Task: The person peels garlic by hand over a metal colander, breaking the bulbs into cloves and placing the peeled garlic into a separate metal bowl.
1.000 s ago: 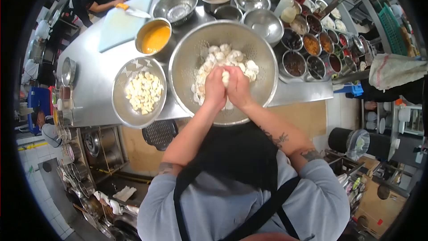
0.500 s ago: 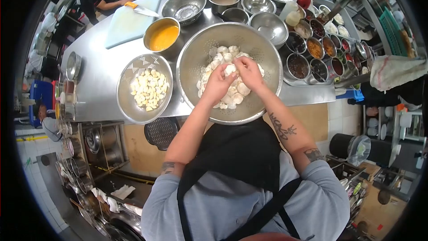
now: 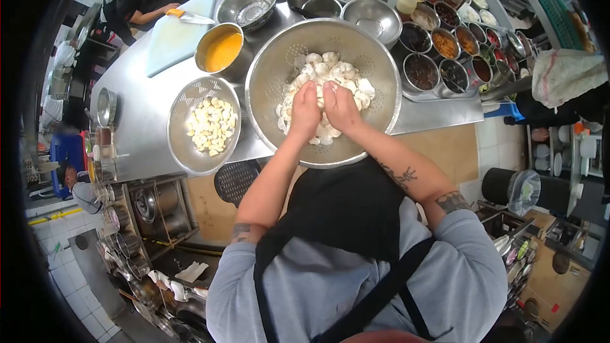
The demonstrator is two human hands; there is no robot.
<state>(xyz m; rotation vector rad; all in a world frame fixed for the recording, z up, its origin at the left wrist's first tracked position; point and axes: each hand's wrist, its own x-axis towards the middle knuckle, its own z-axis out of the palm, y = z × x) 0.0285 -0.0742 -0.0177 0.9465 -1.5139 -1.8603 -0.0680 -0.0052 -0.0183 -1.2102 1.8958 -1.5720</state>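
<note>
A large metal colander (image 3: 260,89) stands at the front edge of the steel table, with a heap of whole garlic bulbs (image 3: 346,73) in it. Over the heap, my left hand (image 3: 306,112) and my right hand (image 3: 342,108) are side by side, fingers closed around a garlic bulb that is mostly hidden between them. To the left, a smaller perforated bowl (image 3: 180,143) contains loose pale garlic cloves (image 3: 210,126).
A pot of orange liquid (image 3: 222,49) and a pale cutting board (image 3: 166,47) with an orange-handled knife (image 3: 190,17) lie back left. Metal bowls (image 3: 372,19) line the back. Ingredient tins (image 3: 420,71) crowd the right. A co-worker (image 3: 136,6) is beyond the board.
Both hands have moved slightly down and left, closing more tightly together around the bulb. The camera view has shifted, and the co-worker at the back left shows more fully.
</note>
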